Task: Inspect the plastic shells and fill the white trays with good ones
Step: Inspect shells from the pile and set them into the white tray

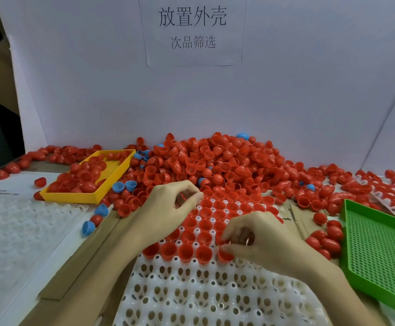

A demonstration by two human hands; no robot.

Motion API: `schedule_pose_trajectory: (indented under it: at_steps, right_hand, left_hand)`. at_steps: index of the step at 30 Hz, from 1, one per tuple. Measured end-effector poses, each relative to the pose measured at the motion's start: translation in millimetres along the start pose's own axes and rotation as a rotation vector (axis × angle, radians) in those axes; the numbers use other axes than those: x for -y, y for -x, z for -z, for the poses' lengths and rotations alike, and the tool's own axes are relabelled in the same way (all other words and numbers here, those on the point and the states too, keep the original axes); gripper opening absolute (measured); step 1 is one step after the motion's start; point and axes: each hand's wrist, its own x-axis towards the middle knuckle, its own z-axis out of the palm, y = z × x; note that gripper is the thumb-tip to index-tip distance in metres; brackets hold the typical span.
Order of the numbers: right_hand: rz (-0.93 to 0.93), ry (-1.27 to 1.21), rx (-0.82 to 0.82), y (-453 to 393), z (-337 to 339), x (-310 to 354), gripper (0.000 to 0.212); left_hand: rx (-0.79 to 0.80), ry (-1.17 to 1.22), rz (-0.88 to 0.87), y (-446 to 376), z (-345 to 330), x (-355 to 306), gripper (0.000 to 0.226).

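shell pile [215,161] behind tray [191,290]

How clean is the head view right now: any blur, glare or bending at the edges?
Head view: even, soft light, no harsh glare; the left hand and right hand look slightly motion-smeared over the white perforated plastic tray; the pile of red plastic shells reads sharp; wide-angle bending tilts the green mesh tray at the right edge.
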Motion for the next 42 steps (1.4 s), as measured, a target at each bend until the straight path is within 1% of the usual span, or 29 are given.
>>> schedule_pose_trajectory:
  at_steps: [4, 7, 11, 16, 18, 20, 23, 26, 28, 31, 33, 34, 35, 39, 40, 42]
  right_hand:
    - [-0.034, 0.054, -0.021, 1.8, -12.4, 1.4, 0.01]
    - [-0.011, 0.018, -0.038, 2.9, -12.4, 6.0, 0.011]
    - [0.01, 0.003, -0.092, 3.3, -11.9, 7.1, 0.004]
    - [0.0, -0.033, -0.058, 1.0, -16.9, 7.4, 0.005]
    - [0.0, -0.035, -0.081, 0.5, -9.0, 5.4, 0.005]
    - [-0.016, -0.064, -0.178, 1.4, 5.4, -1.6, 0.006]
    - [-0.083, -0.046, -0.4, 2.2, 27.0, -25.2, 0.009]
    - [-0.208, 0.015, -0.616, 3.9, 40.8, -57.5, 0.016]
    - [-0.316, 0.098, -0.684, 3.7, 46.6, -79.8, 0.024]
    - [-0.509, 0.202, -0.61, -3.7, 55.7, -106.2, 0.046]
    - [-0.589, 0.264, -0.548, -10.8, 60.8, -117.7, 0.058]
    - [-0.611, 0.306, -0.518, -14.6, 62.5, -122.9, 0.057]
    - [-0.623, 0.354, -0.485, -18.4, 64.0, -127.9, 0.052]
    - [-0.588, 0.505, -0.391, -27.6, 64.3, -141.5, 0.022]
    - [-0.57, 0.504, -0.389, -28.8, 64.2, -142.6, 0.02]
    - [-0.542, 0.481, -0.418, -31.3, 65.7, -144.1, 0.023]
  left_hand:
    - [0.004, -0.022, -0.002, -0.3, -0.4, 4.8, 0.011]
    - [0.006, -0.018, -0.016, 0.2, -0.6, 4.3, 0.011]
    - [0.003, -0.028, -0.026, 0.0, 0.4, 3.9, 0.01]
    - [0.008, -0.03, -0.036, 0.4, 0.9, 2.5, 0.01]
    - [0.014, -0.034, -0.034, 0.8, 1.7, 2.1, 0.01]
    - [0.017, -0.034, -0.043, 0.1, 2.2, 1.5, 0.01]
    - [0.01, -0.035, -0.053, 0.1, 3.8, 0.9, 0.01]
    - [0.006, -0.051, -0.06, 0.1, 6.4, 0.2, 0.01]
    - [0.001, -0.054, -0.061, 0.3, 7.6, -0.5, 0.01]
    - [0.005, -0.058, -0.061, 0.3, 7.9, -1.1, 0.01]
    - [0.012, -0.061, -0.067, 0.4, 7.9, -1.9, 0.011]
    - [0.016, -0.06, -0.069, 0.6, 7.8, -2.3, 0.011]
    - [0.022, -0.058, -0.069, 0.8, 7.4, -2.4, 0.011]
    - [0.044, -0.065, -0.058, 1.2, 7.0, -1.4, 0.009]
    - [0.046, -0.064, -0.058, 1.1, 7.3, -1.3, 0.009]
    - [0.044, -0.053, -0.063, 0.9, 8.0, -1.0, 0.009]
